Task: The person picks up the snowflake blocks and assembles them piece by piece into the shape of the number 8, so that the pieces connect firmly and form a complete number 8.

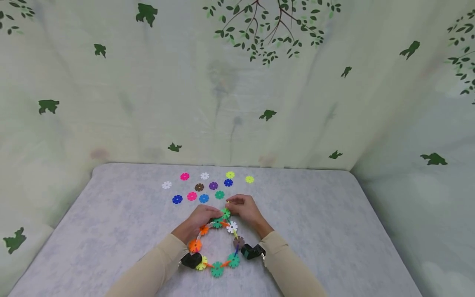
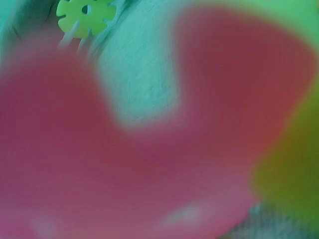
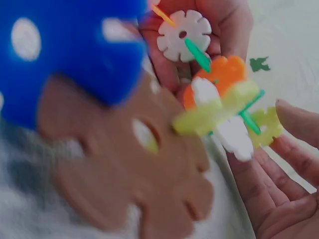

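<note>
A ring of interlocking plastic snowflake discs in several colours stands in front of me, slotted edge to edge. My left hand grips its far left part, near a green disc. From the right, my right hand pinches a small yellow disc between thumb and fingers at the ring's far end. In the right wrist view, a brown disc and a blue disc of the ring loom close and hide part of the work. A blurred pink disc fills most of the left wrist view.
Beyond the hands, loose discs lie scattered on the grey cloth-covered table, among them a purple disc, a brown disc and a light blue disc. A leaf-patterned curtain hangs behind the table.
</note>
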`<state>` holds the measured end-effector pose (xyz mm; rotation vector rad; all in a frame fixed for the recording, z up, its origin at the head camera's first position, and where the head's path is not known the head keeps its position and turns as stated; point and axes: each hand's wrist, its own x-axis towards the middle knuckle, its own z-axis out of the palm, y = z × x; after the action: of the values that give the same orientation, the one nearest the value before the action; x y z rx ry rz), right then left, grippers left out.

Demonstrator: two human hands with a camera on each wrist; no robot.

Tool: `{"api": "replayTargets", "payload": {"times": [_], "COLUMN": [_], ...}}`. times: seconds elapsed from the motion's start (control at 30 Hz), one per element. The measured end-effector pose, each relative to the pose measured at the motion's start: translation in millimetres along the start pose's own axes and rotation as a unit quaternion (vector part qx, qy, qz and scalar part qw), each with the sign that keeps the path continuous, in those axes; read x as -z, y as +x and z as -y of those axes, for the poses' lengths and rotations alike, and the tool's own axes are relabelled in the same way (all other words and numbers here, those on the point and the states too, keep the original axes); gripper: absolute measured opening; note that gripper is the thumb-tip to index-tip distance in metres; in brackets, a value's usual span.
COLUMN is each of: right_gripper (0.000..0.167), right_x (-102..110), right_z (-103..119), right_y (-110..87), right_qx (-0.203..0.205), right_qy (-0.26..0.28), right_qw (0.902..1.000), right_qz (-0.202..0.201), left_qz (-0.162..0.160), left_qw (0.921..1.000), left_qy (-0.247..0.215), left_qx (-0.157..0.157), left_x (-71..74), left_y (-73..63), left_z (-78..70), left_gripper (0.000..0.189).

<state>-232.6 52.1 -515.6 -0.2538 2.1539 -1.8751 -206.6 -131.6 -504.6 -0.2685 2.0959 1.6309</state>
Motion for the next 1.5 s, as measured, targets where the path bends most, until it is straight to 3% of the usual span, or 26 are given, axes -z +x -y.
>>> {"api": "replayTargets", "payload": {"times": [0.13, 0.37, 0.53, 0.77, 1.0, 1.1, 1.2, 1.33, 1.4, 1.5], "right_gripper": [0.030, 0.031, 0.027, 0.021, 0.023, 0.021, 0.016, 0.024, 0.034, 0.041], "right_x": [5.1, 13.1, 16.6, 25.2, 28.3, 37.1, 51.8, 71.3, 77.1, 78.7], "right_z": [-0.4, -3.7, -0.6, 3.0, 8.0, 9.3, 6.6, 0.2, -2.3, -1.6], "right_y": [2.8, 9.3, 16.0, 29.9, 34.1, 38.7, 49.2, 65.2, 71.0, 75.2], "right_qx": [0.000, -0.010, -0.007, 0.000, -0.004, 0.008, 0.025, -0.001, -0.027, -0.059], "right_qy": [0.010, 0.013, -0.005, -0.071, -0.054, -0.081, -0.147, -0.239, -0.266, -0.296], "right_qw": [0.9997, 0.9990, 0.9981, 0.9912, 0.9861, 0.9878, 0.9883, 0.9641, 0.9541, 0.9453], "right_qz": [0.021, 0.041, 0.062, 0.112, 0.157, 0.133, 0.029, -0.115, -0.135, -0.124], "left_qz": [0.034, 0.101, 0.082, 0.079, 0.067, 0.068, 0.065, 0.060, 0.057, 0.056], "left_qw": [0.9990, 0.9929, 0.9942, 0.9960, 0.9975, 0.9974, 0.9974, 0.9973, 0.9974, 0.9970], "left_qy": [0.029, 0.054, 0.058, -0.039, -0.021, -0.022, -0.030, -0.042, -0.044, -0.051], "left_qx": [0.000, -0.032, -0.039, -0.014, 0.004, 0.002, 0.000, 0.000, -0.004, -0.013], "left_x": [6.9, 16.1, 15.8, 6.7, 5.7, 5.0, 3.2, -0.2, -1.9, -4.0], "left_y": [1.3, 5.9, 7.3, 5.6, 5.2, 6.4, 8.2, 8.7, 7.7, 6.2], "left_z": [-3.3, -6.4, -7.6, -5.9, -6.8, -6.5, -5.4, -3.6, -2.2, -1.0], "left_gripper": [0.029, 0.034, 0.024, 0.036, 0.049, 0.050, 0.045, 0.038, 0.037, 0.038]}}
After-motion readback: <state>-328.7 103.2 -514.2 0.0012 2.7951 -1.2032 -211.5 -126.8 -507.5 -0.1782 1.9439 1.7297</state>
